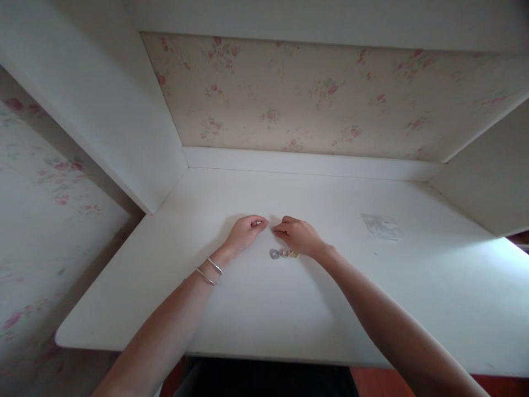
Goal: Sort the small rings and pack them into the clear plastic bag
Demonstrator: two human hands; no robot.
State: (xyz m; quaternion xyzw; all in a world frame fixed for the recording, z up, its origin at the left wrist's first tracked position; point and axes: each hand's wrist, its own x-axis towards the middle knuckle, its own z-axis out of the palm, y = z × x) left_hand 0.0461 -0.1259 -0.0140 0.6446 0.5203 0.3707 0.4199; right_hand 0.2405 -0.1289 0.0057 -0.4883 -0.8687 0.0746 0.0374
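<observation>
Head view, from the near edge outward: two bare forearms reach forward over the white desk (pixel 256 309), the left one wearing two thin bangles (pixel 210 271) at the wrist. Just past them, three small rings (pixel 283 253) lie flat in a short row running left to right on the desk top, greyish on the left, a yellowish one at the right end partly tucked under the heel of the right hand (pixel 301 236). The row sits directly on the near side of that hand, touching or almost touching it, and a little apart to the right of the left hand (pixel 247 230), so the right hand is the nearer. Both hands rest knuckles up with fingers curled inward, fingertips pinched and nearly meeting between them; whether they grip something tiny there cannot be told. Farther right, well apart, a small clear plastic bag (pixel 382 226) lies flat. Beyond stands floral wallpaper (pixel 314 94)
</observation>
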